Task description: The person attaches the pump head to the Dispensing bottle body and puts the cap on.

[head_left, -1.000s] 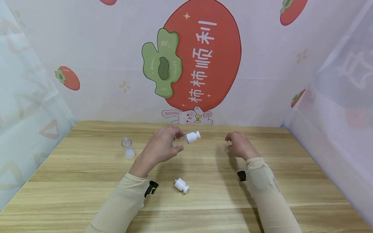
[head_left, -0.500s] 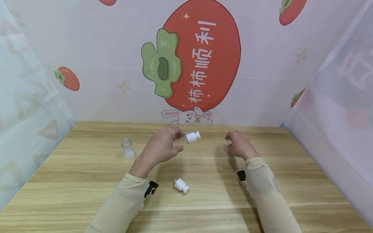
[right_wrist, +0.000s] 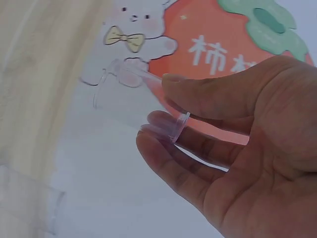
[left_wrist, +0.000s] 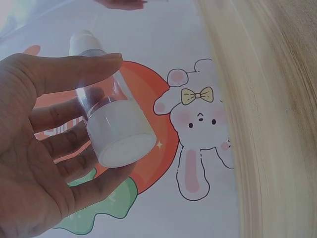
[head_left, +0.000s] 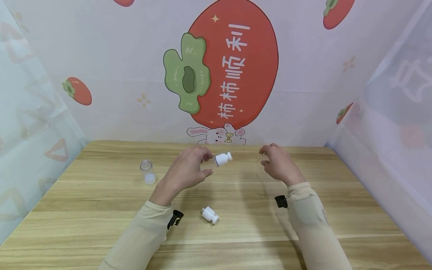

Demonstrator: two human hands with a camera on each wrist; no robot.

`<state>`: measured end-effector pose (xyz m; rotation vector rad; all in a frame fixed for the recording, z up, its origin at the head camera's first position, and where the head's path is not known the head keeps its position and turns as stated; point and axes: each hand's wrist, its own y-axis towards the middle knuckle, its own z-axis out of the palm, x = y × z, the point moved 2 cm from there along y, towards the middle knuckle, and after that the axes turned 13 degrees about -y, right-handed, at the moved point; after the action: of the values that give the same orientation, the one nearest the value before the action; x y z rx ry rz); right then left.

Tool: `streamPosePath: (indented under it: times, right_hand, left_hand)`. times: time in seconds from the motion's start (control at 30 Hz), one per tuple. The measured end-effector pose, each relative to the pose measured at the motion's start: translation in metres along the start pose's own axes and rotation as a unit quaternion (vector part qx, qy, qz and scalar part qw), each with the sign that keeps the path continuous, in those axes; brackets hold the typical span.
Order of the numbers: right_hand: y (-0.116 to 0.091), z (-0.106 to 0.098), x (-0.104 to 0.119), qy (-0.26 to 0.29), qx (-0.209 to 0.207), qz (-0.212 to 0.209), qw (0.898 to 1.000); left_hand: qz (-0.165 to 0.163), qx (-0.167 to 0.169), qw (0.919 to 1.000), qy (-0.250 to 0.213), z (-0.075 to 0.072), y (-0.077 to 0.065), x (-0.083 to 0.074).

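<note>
My left hand (head_left: 189, 165) holds a small pump bottle (left_wrist: 121, 131) by its clear body, thumb on one side and fingers on the other. The bottle tilts, its white pump top (head_left: 222, 159) toward the right and its white base facing the left wrist camera. My right hand (head_left: 280, 163) pinches a clear plastic cap (right_wrist: 148, 99) between thumb and fingertips, above the table to the right of the bottle. Between the forearms a loose white pump head (head_left: 210, 215) lies on its side.
A clear bottle with a white bottom (head_left: 148, 173) stands on the wooden table (head_left: 84, 210) at the left. Another clear plastic piece (right_wrist: 29, 203) shows low in the right wrist view. Printed cloth walls (head_left: 297, 75) bound the table at back and sides.
My right hand has risen slightly from near the tabletop, the clear cap now showing at its fingertips. My left hand and the pump bottle stay in place.
</note>
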<state>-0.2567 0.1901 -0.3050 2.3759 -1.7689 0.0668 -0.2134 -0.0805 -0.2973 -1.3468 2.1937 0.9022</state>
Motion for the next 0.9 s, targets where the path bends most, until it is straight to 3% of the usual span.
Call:
streamPosePath:
  times: [0.57,0.9]
  right_hand:
    - [-0.013,-0.024,0.018,0.041,-0.069,-0.041,0.996]
    - [-0.014,-0.029,0.022,0.088,-0.075,-0.052,0.992]
  left_hand:
    - [0.002,0.001,1.0000,-0.006,0.000,0.000,0.000]
    - [0.002,0.001,1.0000,-0.003,0.000,0.000,0.000]
